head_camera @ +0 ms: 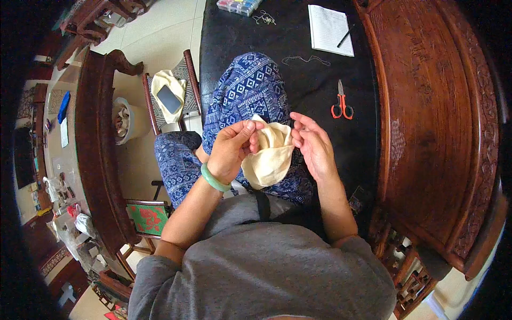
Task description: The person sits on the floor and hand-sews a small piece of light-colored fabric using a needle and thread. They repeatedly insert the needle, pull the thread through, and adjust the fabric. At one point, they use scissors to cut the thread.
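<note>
Over my lap, a piece of cream cloth is gathered into a folded, pouch-like shape. The thumb and forefinger of my left hand pinch its upper left edge, and a green bangle circles that wrist. At the cloth's right edge is my right hand, fingers bent and forefinger raised, its fingertips against or very near the fabric. Whether a needle or thread sits between those fingers is too small to tell. A small white pointed bit shows above the left fingertips.
Orange-handled scissors lie on the black seat cover to the right, with loose thread, a notebook, a pen and a clear compartment box beyond. Leftward, a chair bears cream cloth and a phone beside a bin.
</note>
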### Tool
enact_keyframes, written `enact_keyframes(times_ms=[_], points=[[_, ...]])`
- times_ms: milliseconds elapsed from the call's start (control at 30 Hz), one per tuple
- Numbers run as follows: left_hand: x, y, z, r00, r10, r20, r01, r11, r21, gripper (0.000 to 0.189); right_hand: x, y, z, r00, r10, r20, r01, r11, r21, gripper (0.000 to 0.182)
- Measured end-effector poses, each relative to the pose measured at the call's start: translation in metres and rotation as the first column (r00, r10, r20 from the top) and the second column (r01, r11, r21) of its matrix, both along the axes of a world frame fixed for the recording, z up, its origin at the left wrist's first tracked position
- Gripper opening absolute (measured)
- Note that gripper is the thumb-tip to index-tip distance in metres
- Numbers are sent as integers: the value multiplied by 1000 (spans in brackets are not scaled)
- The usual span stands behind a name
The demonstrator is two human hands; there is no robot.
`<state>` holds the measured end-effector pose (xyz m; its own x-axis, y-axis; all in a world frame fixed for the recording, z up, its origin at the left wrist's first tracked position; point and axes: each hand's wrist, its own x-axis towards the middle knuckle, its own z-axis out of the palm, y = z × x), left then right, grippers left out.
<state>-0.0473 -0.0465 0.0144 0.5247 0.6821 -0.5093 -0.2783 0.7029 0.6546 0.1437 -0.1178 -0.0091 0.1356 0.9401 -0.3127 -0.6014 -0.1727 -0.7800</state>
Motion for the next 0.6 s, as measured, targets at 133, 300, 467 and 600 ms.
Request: enact_keyframes(times_ms=[133,300,467,600], points=[[-3,-3,-4,997,-9,-77,18,994,112,28,31,1,-57,710,-7,704,160,975,-153,47],[-7,-8,-3,964,31,-265,74,923,378,33,88,13,-80,-171,135,976,491,871,-35,43],[-13,-12,-5,927,118,-356,65,884,462,33,127,7,-114,-185,118,976,518,855,-5,43],[-16,-12,-12,927,170,-335,35,849,527,32,117,11,-99,-443,46,895,456,872,180,35]])
